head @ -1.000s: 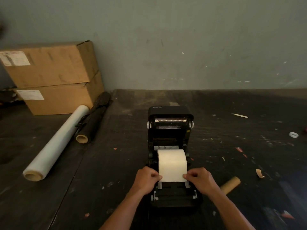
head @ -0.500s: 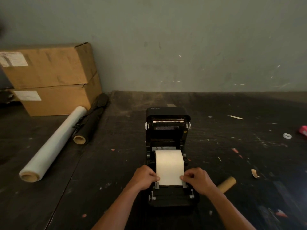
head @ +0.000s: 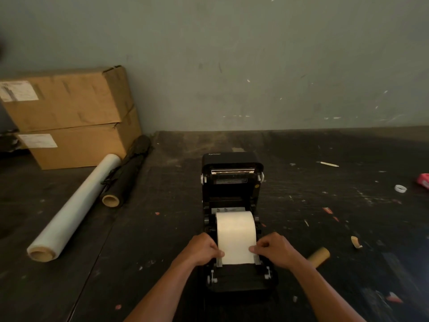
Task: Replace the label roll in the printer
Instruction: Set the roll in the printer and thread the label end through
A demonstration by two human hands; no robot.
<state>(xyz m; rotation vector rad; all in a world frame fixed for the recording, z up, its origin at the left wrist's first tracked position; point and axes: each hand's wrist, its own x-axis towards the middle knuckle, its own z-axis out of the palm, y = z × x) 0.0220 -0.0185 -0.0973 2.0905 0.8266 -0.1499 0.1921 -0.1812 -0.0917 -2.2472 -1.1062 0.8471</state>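
A black label printer [head: 232, 187] stands on the dark table with its lid swung up and back. A white label roll [head: 235, 231] sits in its open bay, with a strip of paper drawn toward me over the front. My left hand [head: 203, 249] pinches the strip's left edge. On the other side, my right hand [head: 274, 249] pinches the right edge. Both hands rest just above the printer's front guides. An empty brown cardboard core [head: 319, 256] lies on the table just right of my right wrist.
Two stacked cardboard boxes [head: 69, 117] stand at the back left against the wall. A clear film roll [head: 74, 210] and a black roll [head: 126, 173] lie beside them. Small scraps, a white ring [head: 400, 188] and a red item [head: 423, 181] lie at the right.
My hands stay pinched on the paper strip's edges, barely shifting. The view has drifted slightly, so the printer sits a little further left in the frame.
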